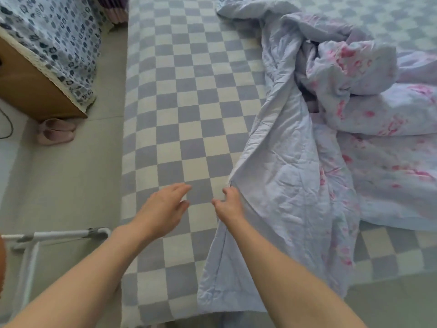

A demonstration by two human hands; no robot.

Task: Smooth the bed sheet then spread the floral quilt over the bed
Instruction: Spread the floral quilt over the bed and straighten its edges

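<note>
Here the right hand [228, 204] pinches the pale edge of the floral quilt [307, 147], which lies bunched on the bed's right half, likely to draw it across; the left hand [163, 209] hovers spread over the checked bed sheet [189, 91], seemingly ready to help.

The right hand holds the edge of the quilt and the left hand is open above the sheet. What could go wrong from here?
1. The right hand pinches the quilt at one edge point only; that grip may slip when pulled.
2. The quilt is bunched and twisted on the right, so it may spread unevenly or stay tangled.
3. Dragging it could wrinkle the sheet under the open left hand.
</note>
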